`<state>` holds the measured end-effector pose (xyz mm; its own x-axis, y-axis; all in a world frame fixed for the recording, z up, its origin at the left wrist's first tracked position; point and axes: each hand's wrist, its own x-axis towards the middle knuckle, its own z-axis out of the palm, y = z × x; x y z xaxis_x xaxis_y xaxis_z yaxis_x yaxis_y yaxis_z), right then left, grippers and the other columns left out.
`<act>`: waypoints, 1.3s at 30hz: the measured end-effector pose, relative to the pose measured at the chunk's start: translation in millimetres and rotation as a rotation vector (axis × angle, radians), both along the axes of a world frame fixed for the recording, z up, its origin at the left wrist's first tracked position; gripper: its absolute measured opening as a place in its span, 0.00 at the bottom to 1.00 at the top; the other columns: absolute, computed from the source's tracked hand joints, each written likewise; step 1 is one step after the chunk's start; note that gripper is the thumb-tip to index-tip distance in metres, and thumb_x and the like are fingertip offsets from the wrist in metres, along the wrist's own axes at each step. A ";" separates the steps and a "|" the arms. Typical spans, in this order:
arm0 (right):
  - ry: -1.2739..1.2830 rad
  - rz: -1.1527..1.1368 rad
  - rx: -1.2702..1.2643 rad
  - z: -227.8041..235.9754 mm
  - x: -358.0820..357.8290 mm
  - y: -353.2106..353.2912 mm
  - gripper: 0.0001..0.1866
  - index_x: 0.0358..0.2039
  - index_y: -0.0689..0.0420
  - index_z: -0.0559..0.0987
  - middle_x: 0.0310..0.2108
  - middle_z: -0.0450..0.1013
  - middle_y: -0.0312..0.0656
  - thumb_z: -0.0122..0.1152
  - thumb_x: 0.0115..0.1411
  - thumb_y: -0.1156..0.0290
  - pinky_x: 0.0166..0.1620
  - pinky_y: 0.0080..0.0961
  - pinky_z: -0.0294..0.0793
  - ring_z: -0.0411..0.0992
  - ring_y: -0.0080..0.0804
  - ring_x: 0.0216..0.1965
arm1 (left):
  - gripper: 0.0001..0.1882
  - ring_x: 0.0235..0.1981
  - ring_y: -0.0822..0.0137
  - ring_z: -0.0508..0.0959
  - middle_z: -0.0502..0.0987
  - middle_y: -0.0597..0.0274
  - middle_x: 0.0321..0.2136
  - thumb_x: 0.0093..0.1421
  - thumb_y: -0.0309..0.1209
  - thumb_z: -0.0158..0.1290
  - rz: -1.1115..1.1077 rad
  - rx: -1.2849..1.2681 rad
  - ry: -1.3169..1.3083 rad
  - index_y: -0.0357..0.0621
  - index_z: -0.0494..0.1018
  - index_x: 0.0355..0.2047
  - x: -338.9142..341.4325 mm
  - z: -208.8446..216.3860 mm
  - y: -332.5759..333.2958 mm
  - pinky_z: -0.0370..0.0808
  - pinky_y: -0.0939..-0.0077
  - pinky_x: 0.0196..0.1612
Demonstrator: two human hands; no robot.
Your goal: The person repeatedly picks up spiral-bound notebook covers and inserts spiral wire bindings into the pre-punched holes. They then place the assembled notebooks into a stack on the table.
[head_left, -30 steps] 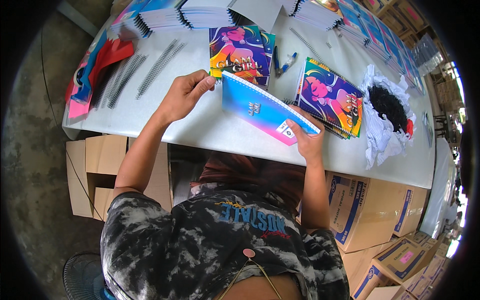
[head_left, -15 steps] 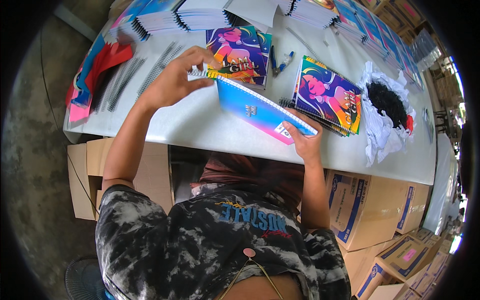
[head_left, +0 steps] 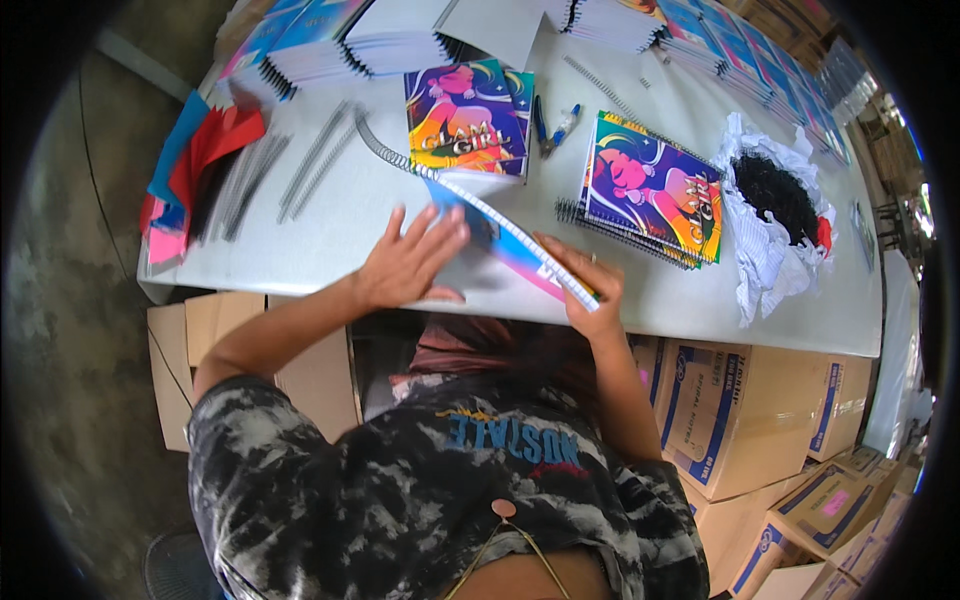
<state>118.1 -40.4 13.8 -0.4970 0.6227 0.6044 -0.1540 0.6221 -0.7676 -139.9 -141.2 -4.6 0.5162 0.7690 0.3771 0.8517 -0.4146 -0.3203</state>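
Observation:
My right hand (head_left: 592,288) grips the near right end of a notebook (head_left: 525,262) with a blue-and-pink back cover, held on edge above the table. A dark spiral coil (head_left: 372,142) curves out from the far left end of its punched edge. My left hand (head_left: 412,262) is open, its fingers spread beside the back cover; whether they touch it I cannot tell. Beyond the held notebook lies a small pile of notebooks (head_left: 462,125) with colourful illustrated covers. Farther right is another such pile (head_left: 650,180), with coils along its edges.
Loose coils (head_left: 252,185) lie at left beside red and blue sheets (head_left: 205,140). Blue-handled pliers (head_left: 562,130) rest between the piles. At right, a black tangle (head_left: 770,195) sits on white crumpled cloth (head_left: 755,285). Notebook stacks (head_left: 400,40) line the back; cartons (head_left: 740,410) stand below.
My left hand has left the coil at the notebook's far end and come down toward me, fingers spreading. The notebook has tilted more on edge, and a longer stretch of coil shows.

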 end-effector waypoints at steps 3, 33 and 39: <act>-0.005 0.043 0.021 2.7 -3.0 -5.7 0.16 0.42 0.62 0.77 0.41 0.74 0.50 0.57 0.50 0.79 0.46 0.26 0.72 0.74 0.40 0.42 | 0.49 0.63 0.41 0.35 0.35 0.35 0.62 0.52 0.67 0.37 0.048 0.563 -0.217 0.38 0.50 0.60 -20.3 46.8 32.4 0.27 0.46 0.60; 0.007 0.038 -0.289 7.9 11.1 -2.9 0.12 0.40 0.64 0.77 0.36 0.77 0.42 0.56 0.53 0.82 0.33 0.16 0.72 0.72 0.20 0.29 | 0.08 0.25 0.81 0.64 0.69 0.70 0.24 0.58 0.31 0.52 0.267 -1.178 -1.221 0.39 0.72 0.28 -71.9 122.0 52.1 0.61 0.88 0.27; -0.062 0.029 -0.293 11.0 14.1 -3.3 0.14 0.41 0.63 0.77 0.38 0.76 0.44 0.55 0.52 0.84 0.36 0.18 0.73 0.74 0.24 0.32 | 0.14 0.38 0.68 0.72 0.75 0.66 0.30 0.51 0.36 0.58 0.053 -0.419 -0.779 0.45 0.74 0.36 -37.9 129.1 55.5 0.64 0.71 0.46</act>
